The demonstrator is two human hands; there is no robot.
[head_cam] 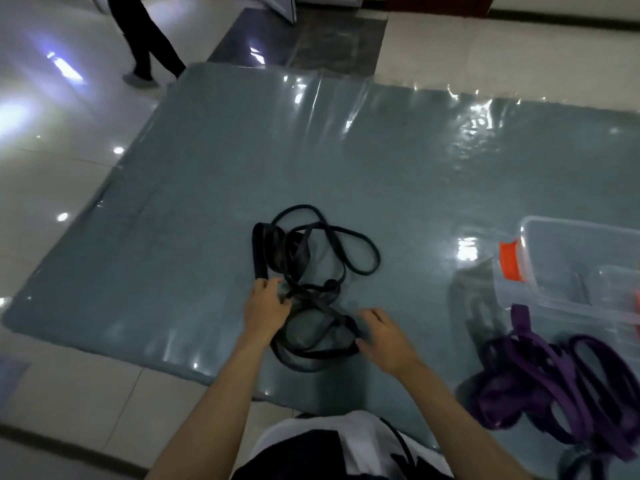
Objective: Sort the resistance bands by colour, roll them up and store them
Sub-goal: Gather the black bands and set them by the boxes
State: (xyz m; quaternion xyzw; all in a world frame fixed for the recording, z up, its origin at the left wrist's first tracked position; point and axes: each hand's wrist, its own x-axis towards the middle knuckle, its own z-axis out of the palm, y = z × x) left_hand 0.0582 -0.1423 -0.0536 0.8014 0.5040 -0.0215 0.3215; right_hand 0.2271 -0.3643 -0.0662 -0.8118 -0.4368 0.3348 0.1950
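The black resistance bands [311, 258] lay tangled mid-mat [194, 174], apart from the purple bands [540, 379] heaped to my right beside the clear storage box [571, 271]. In my judgement the step in hand was freeing one black loop; it wanted a single strand isolated and drawn flat before rolling, lest knots tighten. My left hand [265, 308] pinched a strand at the tangle's near-left side. My right hand [384, 336], fingers loosely curled, touched the nearest loop's right end; I could not tell whether it gripped.

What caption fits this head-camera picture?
Both hands, left and right, work at tangled black bands on a mat.
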